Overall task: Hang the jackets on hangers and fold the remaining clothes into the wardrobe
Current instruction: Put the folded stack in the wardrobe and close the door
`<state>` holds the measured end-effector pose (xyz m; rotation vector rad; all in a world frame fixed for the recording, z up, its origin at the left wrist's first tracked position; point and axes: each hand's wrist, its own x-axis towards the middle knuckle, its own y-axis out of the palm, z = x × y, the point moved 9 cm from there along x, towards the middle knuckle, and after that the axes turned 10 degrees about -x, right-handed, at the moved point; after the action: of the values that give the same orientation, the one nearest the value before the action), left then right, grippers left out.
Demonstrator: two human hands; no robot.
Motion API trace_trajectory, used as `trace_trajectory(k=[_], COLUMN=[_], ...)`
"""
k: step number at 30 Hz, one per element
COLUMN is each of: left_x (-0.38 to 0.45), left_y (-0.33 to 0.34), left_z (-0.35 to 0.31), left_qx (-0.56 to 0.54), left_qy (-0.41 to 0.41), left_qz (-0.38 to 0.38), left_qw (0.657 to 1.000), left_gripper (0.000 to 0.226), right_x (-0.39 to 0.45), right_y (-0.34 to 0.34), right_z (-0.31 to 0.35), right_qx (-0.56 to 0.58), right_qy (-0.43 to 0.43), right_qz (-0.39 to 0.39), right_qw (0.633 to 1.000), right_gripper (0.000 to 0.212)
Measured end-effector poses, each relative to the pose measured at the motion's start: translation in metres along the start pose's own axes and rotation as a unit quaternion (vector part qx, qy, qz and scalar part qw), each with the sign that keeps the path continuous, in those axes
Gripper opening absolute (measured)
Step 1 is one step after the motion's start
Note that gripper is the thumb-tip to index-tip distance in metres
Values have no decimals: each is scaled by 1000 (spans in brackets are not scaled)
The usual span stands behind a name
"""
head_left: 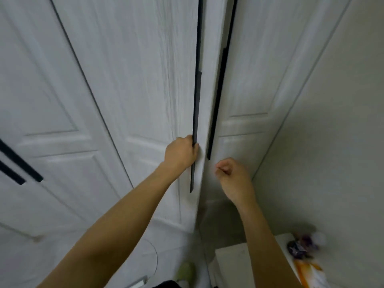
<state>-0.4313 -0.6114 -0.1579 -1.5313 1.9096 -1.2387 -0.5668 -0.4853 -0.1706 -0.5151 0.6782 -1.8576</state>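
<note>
The person stands close in front of a white wardrobe (pixel 128 80) with panelled doors, both bare forearms reaching forward; the left hand (pixel 180 152) is curled tight around the lower part of a long black handle (pixel 196 113) that runs down the edge of the door left of the centre gap, fingers wrapped behind the strip and the thumb side toward the camera; that door (pixel 145 100) stands slightly out from its neighbour, its white edge showing between the two black strips; the right hand (pixel 230 173) hangs free in front of the right door (pixel 259 80), loosely fisted with the fingers curled inward, gripping nothing and touching nothing, just below the lower end of that door's own black handle (pixel 216 96); two more black handles (pixel 18 165) show at the far left edge on another pair of doors; the wardrobe's inside is hidden, and no jackets, hangers or other clothes can be seen anywhere in view; to the right a plain pale wall (pixel 342 142) meets the wardrobe; at the lower right a white bedside unit (pixel 234 265) carries a blurred cluster of dark purple and orange items (pixel 303 248) that cannot be identified; a pale green blur (pixel 186 271) lies on the floor near the bottom edge.
</note>
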Motion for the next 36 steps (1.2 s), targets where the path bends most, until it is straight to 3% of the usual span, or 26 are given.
trace_trajectory(k=[6, 13, 19, 25, 28, 30, 36], left_x=[81, 136, 154, 152, 119, 91, 13], left_y=[26, 40, 42, 50, 37, 12, -86], left_z=[-4, 8, 13, 25, 20, 15, -23], left_qx=[34, 37, 10, -90, -123, -144, -108], left_qy=[-18, -13, 0, -43, -19, -2, 109], left_qz=[17, -1, -12, 109, 172, 170, 135], left_qw=[999, 999, 1000, 989, 977, 975, 979], left_gripper=[32, 24, 33, 39, 63, 69, 25], right_x=[34, 63, 63, 45, 31, 19, -31], right_y=[-13, -18, -24, -34, -43, -50, -77], right_z=[-15, -17, -21, -10, 5, 20, 76], right_qx=[-65, -40, -32, -40, -56, -79, -119], right_qy=[22, 35, 55, 49, 27, 0, -73], right_qz=[-26, -71, -94, -96, -97, -96, -98], right_qw=[997, 996, 994, 993, 993, 992, 985], right_gripper=[11, 5, 2, 4, 11, 10, 10])
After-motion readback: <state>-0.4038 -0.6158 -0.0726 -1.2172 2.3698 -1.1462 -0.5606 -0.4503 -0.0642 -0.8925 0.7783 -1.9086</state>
